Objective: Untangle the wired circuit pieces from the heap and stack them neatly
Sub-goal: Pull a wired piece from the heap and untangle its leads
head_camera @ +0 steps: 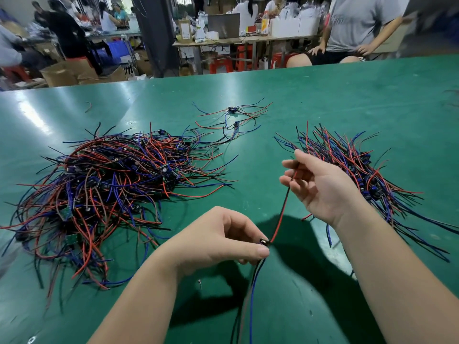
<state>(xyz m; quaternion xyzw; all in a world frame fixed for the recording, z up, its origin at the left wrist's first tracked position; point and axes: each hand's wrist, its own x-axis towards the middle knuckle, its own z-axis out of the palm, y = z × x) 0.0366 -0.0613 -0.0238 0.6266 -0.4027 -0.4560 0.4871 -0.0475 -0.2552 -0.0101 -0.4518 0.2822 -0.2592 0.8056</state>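
The work was in its middle part, and by appearance more was left than was done. On the green table (323,95) the heap (99,184) of red, blue and black wires with small boards lay at the person's left side, large and badly tangled. At the right side lay the stack (357,165), where the pieces were put with their wires running more or less in one direction. It was clearly smaller than the heap. Farther away, between the two, a few loose pieces (233,115) lay apart, with their wires spread out. Whether they were set aside on purpose could not be told.

One circuit piece (263,242) was in the air in front of the person, free from the heap and not yet on the stack. The left hand (223,239) pinched its small dark body between the thumb and the curled fingers. The blue wire (252,301) and a black one hung down from it toward the lower edge of the view. The red wire (280,217) went up and to the right, stretched rather straight, to the right hand (323,187). This hand was turned palm up just beside the near edge of the stack, and its fingers, only half curled, held the far end of the wire lightly.

So this piece seemed to be in the straightening step. After that it needed only to be laid on the stack, and then the big heap waited.
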